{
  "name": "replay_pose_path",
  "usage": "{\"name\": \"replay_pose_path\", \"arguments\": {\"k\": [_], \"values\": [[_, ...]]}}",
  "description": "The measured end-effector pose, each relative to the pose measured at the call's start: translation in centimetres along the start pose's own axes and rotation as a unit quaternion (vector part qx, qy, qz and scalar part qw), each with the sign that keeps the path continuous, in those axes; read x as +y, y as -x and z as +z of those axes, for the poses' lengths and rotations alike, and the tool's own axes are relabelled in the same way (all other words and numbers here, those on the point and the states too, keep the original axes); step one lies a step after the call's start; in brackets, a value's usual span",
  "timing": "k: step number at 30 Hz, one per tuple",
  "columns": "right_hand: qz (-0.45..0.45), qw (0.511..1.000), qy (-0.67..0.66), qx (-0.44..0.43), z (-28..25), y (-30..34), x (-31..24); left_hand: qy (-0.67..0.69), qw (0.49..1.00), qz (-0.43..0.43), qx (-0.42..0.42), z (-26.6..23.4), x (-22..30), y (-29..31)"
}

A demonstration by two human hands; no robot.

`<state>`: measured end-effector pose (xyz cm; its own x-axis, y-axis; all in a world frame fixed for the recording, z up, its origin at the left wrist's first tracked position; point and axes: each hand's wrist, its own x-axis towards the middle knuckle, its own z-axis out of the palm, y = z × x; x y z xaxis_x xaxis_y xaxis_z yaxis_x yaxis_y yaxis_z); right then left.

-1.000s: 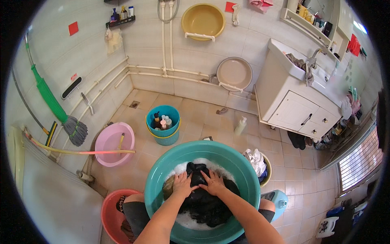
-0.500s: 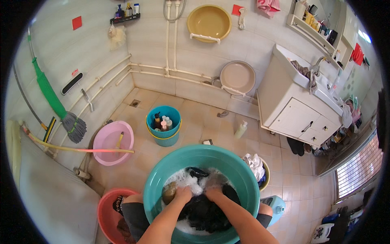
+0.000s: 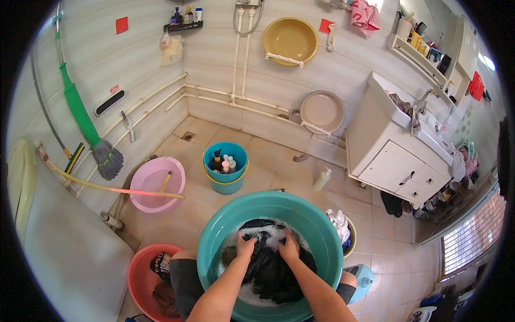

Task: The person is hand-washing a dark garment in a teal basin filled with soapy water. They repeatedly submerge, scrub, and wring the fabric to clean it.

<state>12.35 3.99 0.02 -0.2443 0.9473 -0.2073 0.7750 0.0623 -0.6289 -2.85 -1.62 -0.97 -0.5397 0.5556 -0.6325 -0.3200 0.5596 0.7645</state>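
Between my knees stands a large teal basin (image 3: 214,212) of sudsy water. A soaked black garment (image 3: 271,276) lies bunched in it, partly under white foam. My left hand (image 3: 245,247) is closed on the cloth at the left, and my right hand (image 3: 289,247) grips it at the right; some fingertips are hidden by fabric and suds. Left of my left hand, a rounded olive-brown thing (image 3: 229,256) sits half in the water; its kind is unclear.
A red basin (image 3: 140,268) with dark clothes stands at my left, and a pink basin (image 3: 142,185) beyond it. Ahead is a blue bucket (image 3: 226,185) of bottles. To the right are white laundry (image 3: 338,222) in a tub, a light-blue jug (image 3: 365,280) and a pump bottle (image 3: 323,180).
My hands have risen out of the foam and moved slightly apart, drawing up black cloth between them. The olive-brown thing has sunk lower. The whole view has shifted a little.
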Motion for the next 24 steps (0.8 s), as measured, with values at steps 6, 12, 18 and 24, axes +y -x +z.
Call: {"name": "replay_pose_path", "arguments": {"k": [6,12,18,24], "values": [[-0.103,0.981,-0.157,-0.038,1.4,0.9,-3.1,0.226,0.958,-0.002,-0.178,1.3,1.5,0.1],[-0.264,0.963,-0.058,0.002,-1.9,7.9,-11.2,0.369,0.866,-0.098,-0.323,1.6,-0.8,-1.6],[-0.248,0.960,0.067,0.108,-0.4,3.5,-8.1,0.097,0.972,-0.061,-0.203,4.4,-3.4,-3.8],[0.014,0.991,-0.093,0.093,-2.3,-0.9,-3.0,0.053,0.997,0.010,-0.054,3.9,2.5,4.2]]}}
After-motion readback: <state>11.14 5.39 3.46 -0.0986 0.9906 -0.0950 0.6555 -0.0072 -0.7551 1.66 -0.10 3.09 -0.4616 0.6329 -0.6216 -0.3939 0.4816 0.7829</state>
